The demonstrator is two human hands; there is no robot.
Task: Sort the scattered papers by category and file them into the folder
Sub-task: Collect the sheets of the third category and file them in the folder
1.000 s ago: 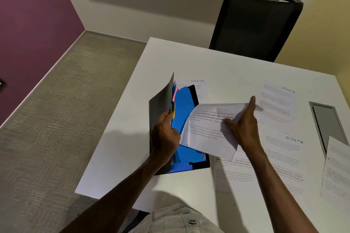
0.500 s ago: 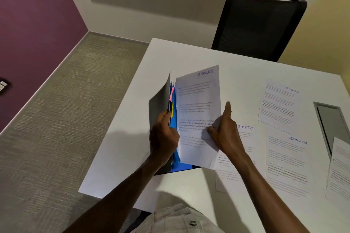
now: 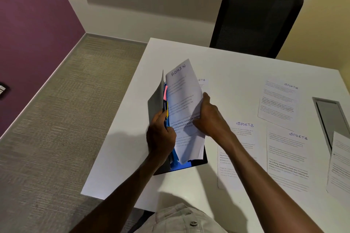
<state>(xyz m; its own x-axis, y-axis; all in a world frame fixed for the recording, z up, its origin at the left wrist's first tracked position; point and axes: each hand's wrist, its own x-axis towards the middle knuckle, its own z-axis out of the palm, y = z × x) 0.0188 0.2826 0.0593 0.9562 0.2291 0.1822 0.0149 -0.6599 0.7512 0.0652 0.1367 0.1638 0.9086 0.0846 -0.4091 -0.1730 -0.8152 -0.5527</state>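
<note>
A dark folder [image 3: 155, 100] with blue dividers and pink and yellow tabs stands half open near the table's left edge. My left hand [image 3: 161, 134] grips its raised cover and the dividers. A white sheet headed ADMIN [image 3: 181, 104] leans into the folder, and my right hand [image 3: 210, 119] holds it by its right edge with the thumb up. Three sheets headed SPORTS lie flat to the right: the nearest SPORTS sheet [image 3: 244, 138], a second SPORTS sheet [image 3: 287, 157] and a far SPORTS sheet [image 3: 278, 102]. Another SPORTS sheet [image 3: 203, 81] peeks out behind the folder.
The white table [image 3: 236, 66] has its left edge close to the folder. A black mesh chair [image 3: 255, 22] stands behind the table. A grey cable hatch [image 3: 329, 117] sits at the right, with another printed sheet [image 3: 341, 162] partly over it.
The ADMIN sheet, bent and held sideways a second ago, has been turned upright and swung left into the open folder. My right hand moved left with it. My left hand stayed on the cover.
</note>
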